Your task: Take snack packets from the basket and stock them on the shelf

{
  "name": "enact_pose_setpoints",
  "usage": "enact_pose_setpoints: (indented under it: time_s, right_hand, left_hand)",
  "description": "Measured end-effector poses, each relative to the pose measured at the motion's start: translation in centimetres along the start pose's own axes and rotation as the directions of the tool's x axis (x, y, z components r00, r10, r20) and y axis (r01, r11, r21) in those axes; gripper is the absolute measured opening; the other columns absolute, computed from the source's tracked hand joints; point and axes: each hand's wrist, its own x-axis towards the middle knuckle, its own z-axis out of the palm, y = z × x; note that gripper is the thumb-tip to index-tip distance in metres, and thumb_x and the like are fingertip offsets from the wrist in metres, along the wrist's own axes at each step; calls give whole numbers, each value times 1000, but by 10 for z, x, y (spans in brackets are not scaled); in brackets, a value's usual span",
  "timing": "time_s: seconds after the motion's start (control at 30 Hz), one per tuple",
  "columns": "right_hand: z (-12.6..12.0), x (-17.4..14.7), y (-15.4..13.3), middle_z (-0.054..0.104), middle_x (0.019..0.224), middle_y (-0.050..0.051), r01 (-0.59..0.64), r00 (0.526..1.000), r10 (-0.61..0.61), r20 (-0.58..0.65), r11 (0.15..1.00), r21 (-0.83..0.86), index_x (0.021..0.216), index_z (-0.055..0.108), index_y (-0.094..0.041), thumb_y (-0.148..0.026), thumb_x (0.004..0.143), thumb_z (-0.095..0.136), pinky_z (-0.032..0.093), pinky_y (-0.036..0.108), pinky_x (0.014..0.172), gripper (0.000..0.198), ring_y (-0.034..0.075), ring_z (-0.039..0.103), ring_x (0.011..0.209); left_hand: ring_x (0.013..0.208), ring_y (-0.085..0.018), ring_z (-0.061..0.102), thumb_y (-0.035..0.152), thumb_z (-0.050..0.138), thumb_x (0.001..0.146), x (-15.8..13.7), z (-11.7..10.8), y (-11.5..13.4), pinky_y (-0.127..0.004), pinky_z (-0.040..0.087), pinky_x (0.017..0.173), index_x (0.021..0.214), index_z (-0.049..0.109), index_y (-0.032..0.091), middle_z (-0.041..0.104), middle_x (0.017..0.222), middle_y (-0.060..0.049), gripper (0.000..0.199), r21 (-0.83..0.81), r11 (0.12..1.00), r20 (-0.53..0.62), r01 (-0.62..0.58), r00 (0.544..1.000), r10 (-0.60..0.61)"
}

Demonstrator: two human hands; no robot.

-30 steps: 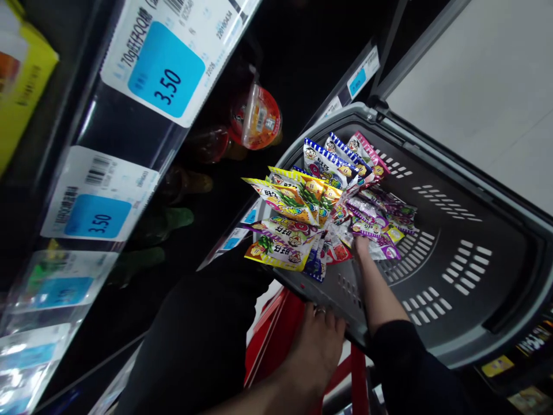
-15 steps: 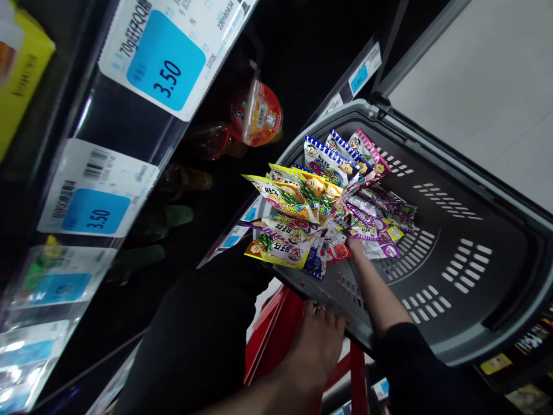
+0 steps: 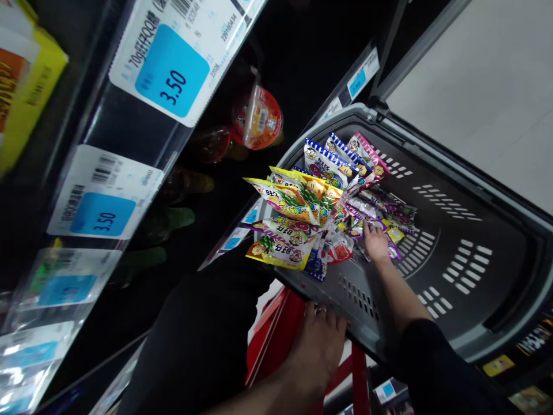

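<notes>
A grey plastic shopping basket (image 3: 470, 202) with slotted holes holds several small gummy candy bags. Yellow candy bags (image 3: 289, 199) and blue-and-white candy bags (image 3: 326, 161) lean at its left end, with a pink one (image 3: 366, 151) behind. My right hand (image 3: 377, 242) is inside the basket, its fingers bent down on a purple candy bag (image 3: 356, 225) in the middle of the pile; the fingertips are partly hidden. At the near rim my left hand (image 3: 322, 337), a ring on one finger, has its fingers curled over the basket's edge.
Shelf price tags (image 3: 173, 72) run along the shelf edge on the left, close by. Jelly cups (image 3: 261, 118) stand in the dark lower shelf behind the basket. A red item (image 3: 276, 328) lies under my left hand. Pale floor (image 3: 484, 69) shows at upper right.
My right hand has moved to the right in the basket, from under the pile's near side onto the purple bags. My left hand stays at the rim.
</notes>
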Motion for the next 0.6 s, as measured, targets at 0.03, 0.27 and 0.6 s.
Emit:
enact_pose_setpoints:
  time_s: [0.03, 0.27, 0.6]
  right_hand:
    - [-3, -3, 1, 53, 111, 21, 1, 1000, -1, 7, 1000, 10, 126, 37, -9, -10, 83, 27, 33, 40, 87, 44, 28, 47, 102]
    - [-22, -15, -26, 55, 106, 14, 152, 965, -184, 186, 973, 172, 110, 50, -14, -17, 77, 45, 36, 29, 86, 33, 23, 48, 103]
    - [4, 11, -45, 60, 99, 22, -95, 919, -50, 392, 935, 340, 111, 49, -7, -17, 81, 43, 41, 35, 80, 32, 26, 57, 95]
  left_hand:
    - [98, -25, 53, 20, 39, 83, 0, 0, 0, -47, 28, 90, 104, 55, 14, 62, 101, -15, 28, -4, 1000, 3, -2, 1000, 2]
    - [97, -25, 54, 19, 37, 84, -2, -1, 0, -46, 29, 89, 103, 57, 15, 63, 101, -14, 28, -11, 1000, -39, 11, 999, -11]
    - [100, -26, 53, 19, 39, 83, 0, 2, 0, -47, 29, 90, 104, 57, 14, 62, 102, -15, 28, -12, 1000, -33, -1, 999, 0]
